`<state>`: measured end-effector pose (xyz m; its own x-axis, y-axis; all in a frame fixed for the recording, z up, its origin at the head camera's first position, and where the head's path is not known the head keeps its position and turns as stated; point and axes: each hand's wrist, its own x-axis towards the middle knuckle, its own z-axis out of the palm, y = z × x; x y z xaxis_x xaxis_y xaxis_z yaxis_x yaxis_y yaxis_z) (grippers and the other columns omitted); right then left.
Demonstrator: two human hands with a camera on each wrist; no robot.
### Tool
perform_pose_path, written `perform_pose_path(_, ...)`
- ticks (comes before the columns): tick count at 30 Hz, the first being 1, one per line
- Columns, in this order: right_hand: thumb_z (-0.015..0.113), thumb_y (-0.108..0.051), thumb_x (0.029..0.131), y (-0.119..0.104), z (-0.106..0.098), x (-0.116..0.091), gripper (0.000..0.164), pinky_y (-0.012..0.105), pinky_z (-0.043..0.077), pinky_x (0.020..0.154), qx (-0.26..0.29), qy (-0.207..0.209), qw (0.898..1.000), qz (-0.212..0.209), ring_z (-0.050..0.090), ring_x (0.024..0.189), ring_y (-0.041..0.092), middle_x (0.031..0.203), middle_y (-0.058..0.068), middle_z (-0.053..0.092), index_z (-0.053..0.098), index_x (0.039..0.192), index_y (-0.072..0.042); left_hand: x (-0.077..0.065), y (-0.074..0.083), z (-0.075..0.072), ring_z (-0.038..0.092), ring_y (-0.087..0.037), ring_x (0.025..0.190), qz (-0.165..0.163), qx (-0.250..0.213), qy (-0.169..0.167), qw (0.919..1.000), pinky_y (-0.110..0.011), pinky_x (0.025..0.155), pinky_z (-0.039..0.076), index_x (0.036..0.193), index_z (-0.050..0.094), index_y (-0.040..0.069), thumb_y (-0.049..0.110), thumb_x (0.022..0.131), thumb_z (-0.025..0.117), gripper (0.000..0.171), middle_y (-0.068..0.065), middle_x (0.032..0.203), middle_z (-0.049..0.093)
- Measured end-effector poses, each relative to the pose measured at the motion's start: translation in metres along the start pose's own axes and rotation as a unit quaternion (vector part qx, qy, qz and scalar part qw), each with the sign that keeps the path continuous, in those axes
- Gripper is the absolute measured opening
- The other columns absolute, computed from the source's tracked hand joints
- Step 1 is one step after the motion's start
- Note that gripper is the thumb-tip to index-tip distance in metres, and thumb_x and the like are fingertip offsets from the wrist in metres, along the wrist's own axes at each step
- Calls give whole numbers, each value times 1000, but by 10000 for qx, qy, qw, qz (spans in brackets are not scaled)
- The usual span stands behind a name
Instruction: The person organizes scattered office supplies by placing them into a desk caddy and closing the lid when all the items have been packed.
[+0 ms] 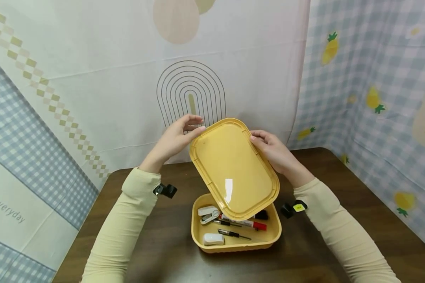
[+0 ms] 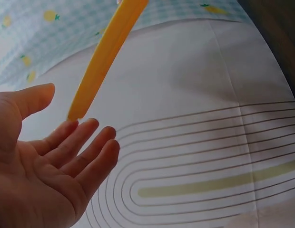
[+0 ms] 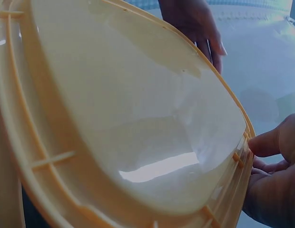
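A yellow plastic lid (image 1: 234,165) is held up at a tilt, its ribbed underside showing in the head view. My right hand (image 1: 274,151) pinches the lid's right edge between thumb and fingers, as the right wrist view also shows. At the upper left corner of the lid is my left hand (image 1: 178,135), its fingers loosely extended. In the left wrist view, the left fingertips (image 2: 93,124) are at the lid's edge (image 2: 102,64) without curling round it. Below the lid stands a yellow box (image 1: 239,247), partly covered by it from this angle.
Inside the box lie a small white stapler (image 1: 208,214), a white rounded object (image 1: 213,239), a black pen (image 1: 233,234), a red-capped marker (image 1: 259,225) and other pens partly hidden. The box rests on a dark wooden table (image 1: 163,239). Patterned cloth (image 1: 262,86) hangs behind.
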<state>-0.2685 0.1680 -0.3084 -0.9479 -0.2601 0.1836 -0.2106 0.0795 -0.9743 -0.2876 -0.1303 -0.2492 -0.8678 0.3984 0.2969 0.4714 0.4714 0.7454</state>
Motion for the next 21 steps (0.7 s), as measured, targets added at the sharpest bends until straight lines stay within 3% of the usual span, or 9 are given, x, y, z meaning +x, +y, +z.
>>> perform_pose_path(6, 44, -18, 109, -6, 5, -4, 42, 27, 56, 79, -36, -36, 10000, -13, 64, 94, 15, 121, 17, 58, 44, 144, 6, 10, 10, 5, 58, -20, 122, -67, 134, -473, 9988, -39, 98, 50, 148, 48, 17, 44, 98, 64, 59, -2, 139, 58)
perform_pose_path(12, 45, -19, 109, -10, 8, -6, 41, 28, 57, 77, -125, -52, 9999, -40, 65, 91, 16, 117, 16, 59, 46, 142, 5, 10, 15, 7, 61, -19, 117, -220, 68, -864, 9960, -38, 94, 52, 143, 55, 18, 42, 99, 64, 51, -5, 137, 61)
perform_pose_path(16, 46, -20, 109, -13, 9, -8, 41, 29, 57, 76, -205, -97, 9997, -43, 65, 91, 18, 115, 17, 59, 47, 142, 4, 9, 15, 9, 67, -20, 98, -295, -98, -1091, 9935, -36, 83, 56, 138, 58, 15, 39, 100, 62, 45, -6, 119, 68)
perform_pose_path(21, 47, -21, 109, -16, 9, -9, 42, 28, 57, 79, -226, -177, 9995, -89, 64, 96, 19, 118, 19, 58, 46, 142, 5, 9, 11, 13, 66, -23, 77, -291, -286, -1215, 9918, -36, 68, 57, 117, 65, 9, 32, 102, 62, 27, -11, 93, 67)
